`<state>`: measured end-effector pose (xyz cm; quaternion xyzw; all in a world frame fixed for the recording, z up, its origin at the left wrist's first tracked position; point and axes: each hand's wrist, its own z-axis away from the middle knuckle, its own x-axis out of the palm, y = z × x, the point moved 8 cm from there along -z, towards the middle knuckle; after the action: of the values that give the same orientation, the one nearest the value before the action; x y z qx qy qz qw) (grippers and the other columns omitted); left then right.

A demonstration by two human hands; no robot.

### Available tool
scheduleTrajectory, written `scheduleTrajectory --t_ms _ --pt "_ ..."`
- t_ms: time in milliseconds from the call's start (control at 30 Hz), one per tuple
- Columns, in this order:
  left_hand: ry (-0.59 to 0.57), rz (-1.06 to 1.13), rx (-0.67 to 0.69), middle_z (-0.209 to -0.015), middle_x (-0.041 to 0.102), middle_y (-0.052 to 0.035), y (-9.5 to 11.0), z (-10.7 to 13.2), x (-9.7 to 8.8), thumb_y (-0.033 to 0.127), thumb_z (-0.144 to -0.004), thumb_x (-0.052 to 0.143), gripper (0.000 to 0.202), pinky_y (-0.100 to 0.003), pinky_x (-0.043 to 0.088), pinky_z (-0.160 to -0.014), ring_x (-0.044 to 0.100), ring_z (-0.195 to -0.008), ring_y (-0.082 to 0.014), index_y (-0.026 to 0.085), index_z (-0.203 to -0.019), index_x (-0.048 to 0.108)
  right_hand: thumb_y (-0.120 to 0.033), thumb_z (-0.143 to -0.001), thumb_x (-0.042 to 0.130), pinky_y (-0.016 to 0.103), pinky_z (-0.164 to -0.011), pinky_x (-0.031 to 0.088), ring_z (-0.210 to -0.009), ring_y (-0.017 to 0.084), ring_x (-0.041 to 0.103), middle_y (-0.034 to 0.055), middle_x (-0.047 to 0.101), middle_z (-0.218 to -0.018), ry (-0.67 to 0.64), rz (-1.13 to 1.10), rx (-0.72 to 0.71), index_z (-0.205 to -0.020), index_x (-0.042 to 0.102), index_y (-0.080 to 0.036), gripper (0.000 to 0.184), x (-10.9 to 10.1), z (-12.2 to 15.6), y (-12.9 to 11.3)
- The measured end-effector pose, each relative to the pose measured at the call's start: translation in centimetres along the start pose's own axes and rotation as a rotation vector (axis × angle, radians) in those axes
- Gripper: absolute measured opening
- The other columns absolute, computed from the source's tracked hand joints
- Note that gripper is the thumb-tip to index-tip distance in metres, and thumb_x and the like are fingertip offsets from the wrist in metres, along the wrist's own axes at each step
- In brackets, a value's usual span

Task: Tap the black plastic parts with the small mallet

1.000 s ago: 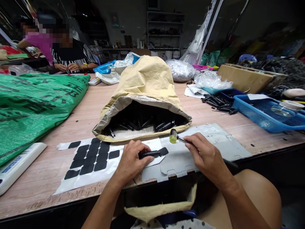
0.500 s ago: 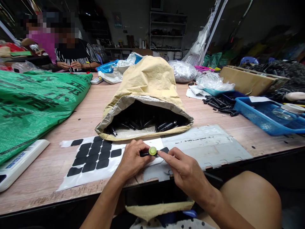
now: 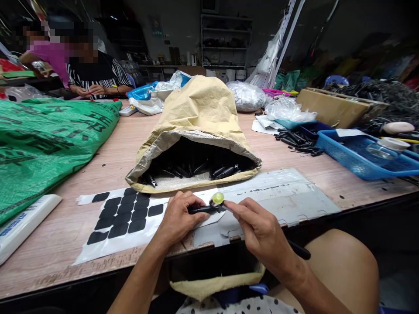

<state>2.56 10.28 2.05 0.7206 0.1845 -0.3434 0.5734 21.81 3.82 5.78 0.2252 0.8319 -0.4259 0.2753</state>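
Observation:
My left hand is closed around a thin black rod-shaped part, pressing it down on the white sheet near the table's front edge. My right hand grips a small mallet with a yellow-green head, its dark handle running back under my palm. The mallet head sits right over the rod's right end. Just to the left lies a white backing sheet with several black pads. Behind my hands an open tan sack lies on its side, full of black parts.
A grey plastic sheet lies to the right. A green woven sack fills the left, with a white device at its foot. Blue trays, loose black parts and a cardboard box stand at right. Two people sit at the far left.
The mallet swung left from beside the rod onto its right end, then lifted slightly. My left hand has kept hold of the rod in the same place.

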Motion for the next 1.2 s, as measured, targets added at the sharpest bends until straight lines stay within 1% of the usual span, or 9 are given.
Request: scheduleTrajectory --t_ms 100,233,400,500,633,867,967,1100,1200 --pt "-0.004 -0.003 -0.01 -0.087 0.071 -0.0006 0.1 0.0 0.0 0.032 -0.075 0.081 0.013 -0.039 0.039 -0.084 0.057 -0.093 -0.0252 0.026 -0.086 0.076 -0.014 -0.1 0.045 0.03 -0.08 0.057 -0.088 0.017 0.065 0.0051 0.064 -0.096 0.093 -0.007 0.019 -0.137 0.062 -0.03 0.044 -1.7 -0.6 0.8" --pt "-0.012 0.001 -0.024 -0.088 0.071 -0.0002 0.0 0.0 0.0 0.029 -0.075 0.08 0.013 -0.04 0.039 -0.085 0.056 -0.094 -0.0256 0.026 -0.085 0.075 -0.02 -0.101 0.048 0.031 -0.081 0.056 -0.088 0.018 0.066 0.0051 0.066 -0.096 0.148 0.119 0.08 -0.131 0.067 -0.029 0.037 -3.5 -1.0 3.1" --pt "-0.018 -0.008 -0.006 -0.088 0.07 -0.0005 0.0 0.1 0.1 0.033 -0.077 0.08 0.013 -0.04 0.039 -0.086 0.056 -0.094 -0.0259 0.026 -0.087 0.075 -0.026 -0.1 0.05 0.033 -0.08 0.054 -0.087 0.019 0.067 0.0049 0.068 -0.094 0.132 0.224 0.184 -0.125 0.071 -0.027 0.032 -4.2 -0.2 6.4" --pt "0.001 -0.005 -0.007 -0.09 0.07 -0.0008 0.1 0.1 0.0 0.032 -0.079 0.078 0.012 -0.04 0.039 -0.086 0.055 -0.095 -0.026 0.026 -0.089 0.074 -0.027 -0.1 0.051 0.034 -0.082 0.054 -0.091 0.02 0.068 0.0056 0.071 -0.099 0.129 0.148 0.209 -0.124 0.071 -0.026 0.031 -4.2 0.2 6.8" --pt "0.031 0.0 0.002 -0.093 0.068 -0.0011 0.2 0.1 -0.2 0.029 -0.08 0.076 0.013 -0.038 0.041 -0.086 0.055 -0.097 -0.0255 0.025 -0.091 0.069 -0.027 -0.1 0.052 0.034 -0.085 0.055 -0.098 0.02 0.067 0.0061 0.072 -0.104 0.099 -0.005 0.187 -0.124 0.07 -0.026 0.03 -3.4 -0.1 5.4" --pt "0.027 -0.045 0.038 -0.092 0.068 -0.0004 0.5 0.2 -0.1 0.031 -0.079 0.077 0.014 -0.036 0.042 -0.083 0.055 -0.094 -0.0249 0.025 -0.088 0.068 -0.023 -0.101 0.05 0.033 -0.084 0.055 -0.093 0.018 0.066 0.0059 0.069 -0.098 0.028 -0.106 0.135 -0.125 0.07 -0.025 0.031 -1.3 -1.2 2.5" --pt "0.023 -0.035 0.034 -0.093 0.069 -0.0004 0.4 0.1 -0.1 0.031 -0.079 0.077 0.013 -0.036 0.042 -0.084 0.056 -0.095 -0.0251 0.026 -0.088 0.069 -0.021 -0.101 0.05 0.032 -0.084 0.055 -0.093 0.017 0.066 0.0054 0.069 -0.1 0.037 -0.142 0.1 -0.127 0.069 -0.026 0.033 -1.5 -1.9 1.0" --pt "0.007 -0.011 0.013 -0.094 0.07 -0.0001 0.0 -0.1 0.0 0.029 -0.077 0.08 0.015 -0.037 0.041 -0.084 0.056 -0.097 -0.025 0.025 -0.089 0.071 -0.016 -0.1 0.05 0.031 -0.086 0.056 -0.095 0.016 0.065 0.0047 0.067 -0.104 0.11 -0.188 0.011 -0.131 0.067 -0.03 0.038 -2.0 -2.5 -1.4" --pt "0.007 -0.013 0.011 -0.09 0.069 -0.0002 -0.1 -0.2 0.0 0.031 -0.077 0.081 0.016 -0.036 0.041 -0.082 0.056 -0.094 -0.0247 0.024 -0.088 0.071 -0.012 -0.099 0.047 0.029 -0.081 0.056 -0.09 0.016 0.064 0.0051 0.064 -0.1 0.077 -0.147 -0.031 -0.135 0.063 -0.029 0.043 -0.6 -2.1 -2.2"
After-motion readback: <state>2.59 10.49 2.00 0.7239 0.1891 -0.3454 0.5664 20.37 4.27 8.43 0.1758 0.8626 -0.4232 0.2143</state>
